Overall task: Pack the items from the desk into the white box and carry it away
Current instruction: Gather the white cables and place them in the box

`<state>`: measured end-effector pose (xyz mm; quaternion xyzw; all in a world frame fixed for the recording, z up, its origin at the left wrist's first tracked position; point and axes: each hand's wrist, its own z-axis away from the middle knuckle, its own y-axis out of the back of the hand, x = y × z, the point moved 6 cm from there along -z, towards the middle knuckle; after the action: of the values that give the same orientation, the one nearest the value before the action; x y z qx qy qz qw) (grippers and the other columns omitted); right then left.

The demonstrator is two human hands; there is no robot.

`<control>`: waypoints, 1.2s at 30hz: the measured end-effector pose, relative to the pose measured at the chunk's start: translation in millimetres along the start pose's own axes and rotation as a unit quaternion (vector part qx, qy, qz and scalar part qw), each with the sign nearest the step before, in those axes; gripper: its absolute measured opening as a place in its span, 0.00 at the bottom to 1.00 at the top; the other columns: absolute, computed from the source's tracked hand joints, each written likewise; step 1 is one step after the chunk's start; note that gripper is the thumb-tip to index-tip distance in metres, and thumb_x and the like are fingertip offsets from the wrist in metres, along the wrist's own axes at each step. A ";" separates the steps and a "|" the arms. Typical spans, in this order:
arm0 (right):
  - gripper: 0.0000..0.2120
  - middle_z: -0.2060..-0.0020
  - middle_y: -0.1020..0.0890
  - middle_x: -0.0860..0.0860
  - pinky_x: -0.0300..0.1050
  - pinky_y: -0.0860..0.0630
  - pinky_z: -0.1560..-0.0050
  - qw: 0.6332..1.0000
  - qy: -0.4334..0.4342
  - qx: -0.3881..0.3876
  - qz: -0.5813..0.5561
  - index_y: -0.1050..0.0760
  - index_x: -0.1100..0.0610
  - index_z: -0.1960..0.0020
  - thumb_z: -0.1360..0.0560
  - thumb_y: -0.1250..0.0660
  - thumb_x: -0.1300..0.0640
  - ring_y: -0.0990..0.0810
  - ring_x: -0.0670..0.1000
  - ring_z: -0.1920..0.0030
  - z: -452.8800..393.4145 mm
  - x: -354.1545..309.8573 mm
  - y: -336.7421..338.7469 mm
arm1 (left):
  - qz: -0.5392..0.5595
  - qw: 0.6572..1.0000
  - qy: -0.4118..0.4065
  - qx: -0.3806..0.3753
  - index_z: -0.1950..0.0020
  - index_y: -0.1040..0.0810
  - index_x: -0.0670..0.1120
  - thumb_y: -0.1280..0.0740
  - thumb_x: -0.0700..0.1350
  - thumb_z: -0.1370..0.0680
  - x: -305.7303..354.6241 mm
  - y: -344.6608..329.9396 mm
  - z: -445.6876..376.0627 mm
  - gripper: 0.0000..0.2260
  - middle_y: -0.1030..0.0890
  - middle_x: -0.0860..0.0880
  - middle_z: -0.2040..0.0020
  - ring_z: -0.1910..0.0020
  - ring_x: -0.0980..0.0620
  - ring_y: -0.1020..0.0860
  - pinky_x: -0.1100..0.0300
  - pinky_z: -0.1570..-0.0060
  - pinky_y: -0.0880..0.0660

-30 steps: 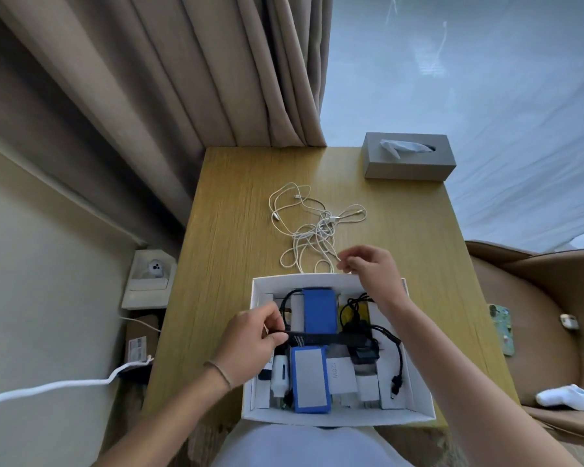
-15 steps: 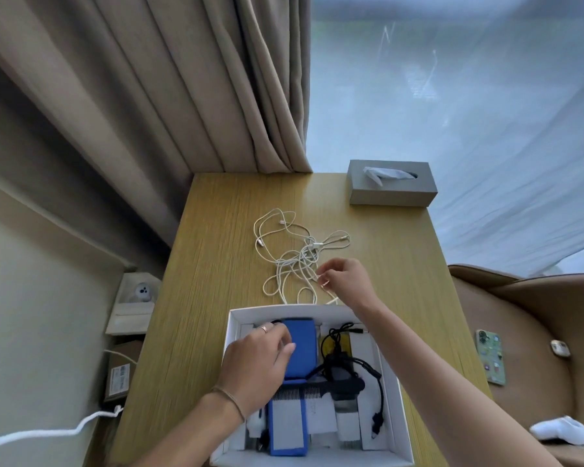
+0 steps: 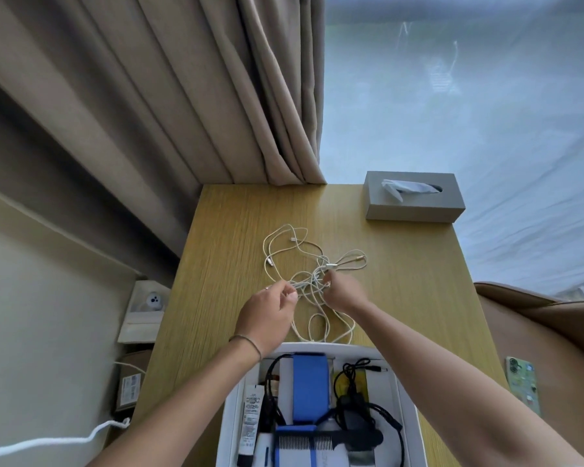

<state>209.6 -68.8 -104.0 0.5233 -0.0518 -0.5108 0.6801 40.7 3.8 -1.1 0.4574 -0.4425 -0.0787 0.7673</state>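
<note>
Both hands are on the tangle of white cords (image 3: 312,281) in the middle of the counter (image 3: 223,264). Left hand (image 3: 267,315) pinches a bit of cord with its fingertips, on the left side of the tangle. Right hand (image 3: 343,293) has its grip curled round cords on the right side of the tangle. Loose loops of cord spread out toward the far edge of the counter, and more loops lie between the hands and the white box (image 3: 231,416).

That white box sits at the near edge of the counter, just behind the wrists. Its top is off, and both arms reach over it. Inside it are a blue pack (image 3: 311,389), a black comb (image 3: 327,441), black wires with a plug (image 3: 358,409), and a white tube with small print (image 3: 252,423) by the left wall.

At the far right corner of the counter stands a grey tissue box (image 3: 415,197) with a tissue poking up. Tan curtains (image 3: 182,96) hang behind the far edge. Off the right edge is a brown chair (image 3: 536,332) with a green phone (image 3: 523,384) lying on it. On the floor to the left runs a thick white rope (image 3: 48,443).
</note>
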 end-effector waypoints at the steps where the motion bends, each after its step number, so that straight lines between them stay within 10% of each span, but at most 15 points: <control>1: 0.13 0.49 0.17 0.52 0.41 0.26 0.62 1.000 -0.005 -0.004 0.012 0.23 0.55 0.39 0.22 0.37 0.62 0.22 0.50 0.56 -2.5 1.3 -2.0 | 0.006 1.000 0.010 0.001 0.49 0.22 0.51 0.42 0.51 0.17 -3.5 0.6 -2.3 0.10 0.20 0.55 0.58 0.61 0.56 0.21 0.53 0.60 0.21; 6: 0.07 0.58 0.16 0.53 0.54 0.18 0.53 0.997 0.007 0.057 -0.050 0.19 0.59 0.52 0.21 0.33 0.56 0.18 0.53 0.59 1.7 -6.6 11.6 | 0.041 0.999 0.024 0.011 0.49 0.21 0.53 0.39 0.49 0.18 -10.9 4.3 -1.4 0.07 0.20 0.59 0.59 0.61 0.60 0.21 0.63 0.64 0.24; 15: 0.11 0.61 0.23 0.45 0.40 0.32 0.60 0.940 0.143 0.263 -0.167 0.16 0.52 0.59 0.22 0.31 0.49 0.25 0.46 0.58 88.3 -46.5 117.1 | 0.151 0.979 -0.058 0.127 0.46 0.20 0.52 0.36 0.42 0.19 41.3 56.1 2.1 0.08 0.18 0.57 0.53 0.53 0.63 0.20 0.62 0.54 0.20; 18: 0.10 0.49 0.21 0.45 0.41 0.34 0.45 0.930 0.185 0.246 -0.201 0.16 0.52 0.60 0.23 0.29 0.50 0.28 0.46 0.43 117.2 -62.9 142.2 | 0.213 0.961 -0.127 0.125 0.37 0.22 0.53 0.34 0.44 0.20 77.9 77.0 -2.9 0.12 0.18 0.58 0.44 0.45 0.63 0.21 0.65 0.45 0.22; 23: 0.06 0.38 0.21 0.46 0.47 0.33 0.33 0.866 0.259 0.221 -0.366 0.15 0.50 0.62 0.26 0.26 0.54 0.27 0.46 0.33 158.6 -86.1 182.6 | 0.333 0.917 -0.189 -0.109 0.31 0.26 0.47 0.24 0.34 0.29 127.7 67.3 -10.6 0.28 0.16 0.46 0.42 0.41 0.51 0.19 0.53 0.43 0.21; 26: 0.05 0.42 0.18 0.54 0.46 0.23 0.42 0.798 0.273 0.212 -0.494 0.15 0.57 0.60 0.26 0.27 0.58 0.20 0.42 0.40 168.6 -84.9 192.6 | 0.346 0.905 -0.220 -0.115 0.49 0.19 0.42 0.31 0.37 0.21 147.1 63.4 -6.1 0.03 0.18 0.44 0.58 0.58 0.49 0.20 0.51 0.54 0.23; 31: 0.12 0.52 0.16 0.51 0.45 0.21 0.47 0.763 0.269 0.089 -0.581 0.26 0.62 0.36 0.18 0.37 0.59 0.18 0.48 0.52 172.6 -89.1 149.9 | 0.519 0.840 -0.147 -0.064 0.65 0.30 0.44 0.43 0.48 0.16 151.1 74.9 -2.6 0.18 0.29 0.48 0.69 0.68 0.50 0.31 0.55 0.65 0.30; 36: 0.08 0.64 0.19 0.50 0.39 0.24 0.60 0.793 0.267 -0.002 -0.548 0.23 0.64 0.43 0.18 0.36 0.61 0.21 0.48 0.64 177.5 -103.1 111.0 | 0.657 0.751 -0.057 -0.043 0.64 0.34 0.46 0.47 0.48 0.15 142.2 99.0 0.1 0.18 0.38 0.50 0.76 0.79 0.54 0.40 0.64 0.79 0.39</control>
<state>124.6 -116.3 108.0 0.5786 0.4284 -0.6378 0.2737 97.2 -14.7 161.6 0.0157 -0.6729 0.4000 0.6221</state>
